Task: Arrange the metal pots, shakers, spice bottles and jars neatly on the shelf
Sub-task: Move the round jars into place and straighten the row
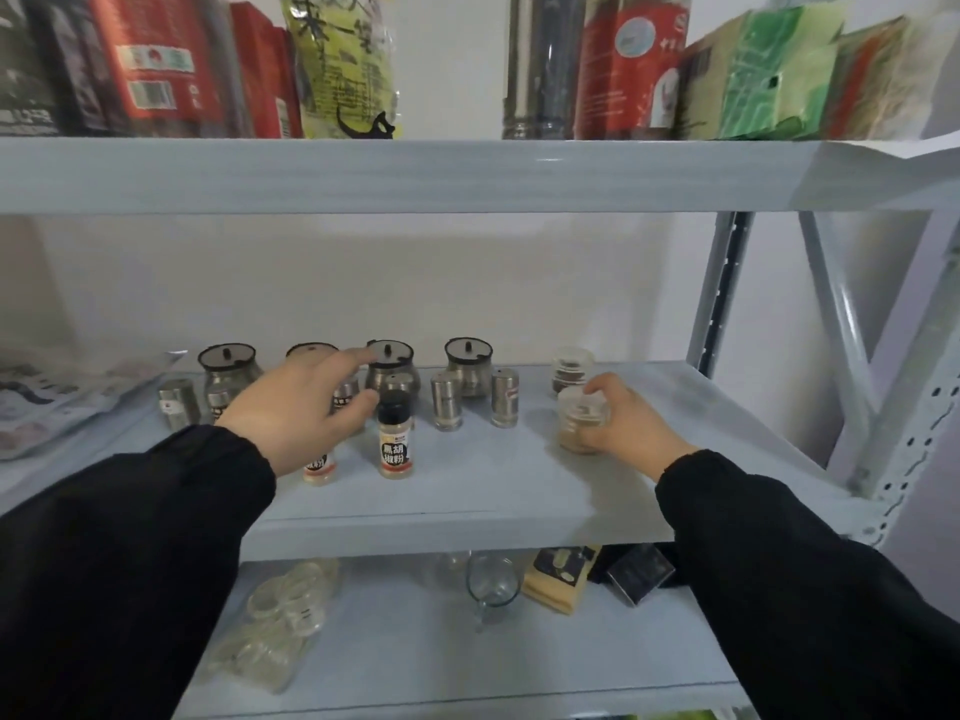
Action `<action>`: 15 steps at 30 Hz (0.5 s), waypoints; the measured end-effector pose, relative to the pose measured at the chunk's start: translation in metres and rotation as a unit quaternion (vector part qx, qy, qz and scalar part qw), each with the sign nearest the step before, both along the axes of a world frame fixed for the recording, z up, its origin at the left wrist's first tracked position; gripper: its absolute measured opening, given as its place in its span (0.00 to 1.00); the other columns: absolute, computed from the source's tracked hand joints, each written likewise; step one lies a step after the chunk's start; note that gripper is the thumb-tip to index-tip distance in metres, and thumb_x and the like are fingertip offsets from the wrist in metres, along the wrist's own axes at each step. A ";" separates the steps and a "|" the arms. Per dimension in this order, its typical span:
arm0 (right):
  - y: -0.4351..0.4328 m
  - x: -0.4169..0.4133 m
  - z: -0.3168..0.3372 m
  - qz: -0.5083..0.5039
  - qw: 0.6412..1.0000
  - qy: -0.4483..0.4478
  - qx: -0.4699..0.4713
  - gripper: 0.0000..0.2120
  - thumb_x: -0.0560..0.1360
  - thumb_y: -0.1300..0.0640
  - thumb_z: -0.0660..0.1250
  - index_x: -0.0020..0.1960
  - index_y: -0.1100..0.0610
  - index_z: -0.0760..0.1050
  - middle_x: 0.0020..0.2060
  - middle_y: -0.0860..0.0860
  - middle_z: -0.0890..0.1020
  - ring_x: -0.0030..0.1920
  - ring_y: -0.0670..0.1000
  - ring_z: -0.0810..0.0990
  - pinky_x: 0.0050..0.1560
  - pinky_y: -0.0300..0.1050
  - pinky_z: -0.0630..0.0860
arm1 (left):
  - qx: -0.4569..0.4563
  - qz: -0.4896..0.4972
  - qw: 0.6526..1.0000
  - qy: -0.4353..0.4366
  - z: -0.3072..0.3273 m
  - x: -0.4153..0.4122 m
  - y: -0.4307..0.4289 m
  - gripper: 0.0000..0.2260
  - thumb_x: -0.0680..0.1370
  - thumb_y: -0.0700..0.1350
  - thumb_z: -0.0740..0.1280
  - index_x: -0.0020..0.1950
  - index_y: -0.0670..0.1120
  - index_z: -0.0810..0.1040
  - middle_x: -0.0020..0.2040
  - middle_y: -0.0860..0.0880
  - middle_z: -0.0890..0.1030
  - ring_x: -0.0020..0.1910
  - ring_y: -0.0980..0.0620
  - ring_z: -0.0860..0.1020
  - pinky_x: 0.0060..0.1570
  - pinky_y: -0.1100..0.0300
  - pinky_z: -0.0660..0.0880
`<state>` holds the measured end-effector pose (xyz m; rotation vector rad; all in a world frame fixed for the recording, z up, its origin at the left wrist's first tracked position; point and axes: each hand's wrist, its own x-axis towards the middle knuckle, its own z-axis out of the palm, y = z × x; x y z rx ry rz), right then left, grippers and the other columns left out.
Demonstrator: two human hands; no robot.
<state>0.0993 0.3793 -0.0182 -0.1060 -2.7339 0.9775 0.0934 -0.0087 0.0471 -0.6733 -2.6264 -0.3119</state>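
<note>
Several metal pots stand in a row at the back of the middle shelf, with metal shakers in front of them. A spice bottle with a black cap stands nearer the front. My left hand hovers with fingers spread over a second spice bottle, which it mostly hides. On the right, my right hand grips a clear jar of tan powder standing on the shelf. Another jar with dark contents stands just behind it.
Bags and boxes fill the upper shelf. Flat packets lie at the left end of the middle shelf. The lower shelf holds glass cups, stacked clear containers and small boxes. Metal uprights stand at the right.
</note>
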 end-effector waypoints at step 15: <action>-0.073 0.024 -0.007 0.141 0.990 0.011 -0.024 0.27 0.64 0.46 0.78 0.56 0.38 0.67 0.51 0.47 0.81 0.45 0.46 0.82 0.51 0.45 0.79 | -0.016 0.019 0.999 -0.021 0.007 0.007 0.015 0.25 0.78 0.63 0.54 0.72 0.56 0.65 0.63 0.51 0.76 0.58 0.50 0.76 0.56 0.50 0.75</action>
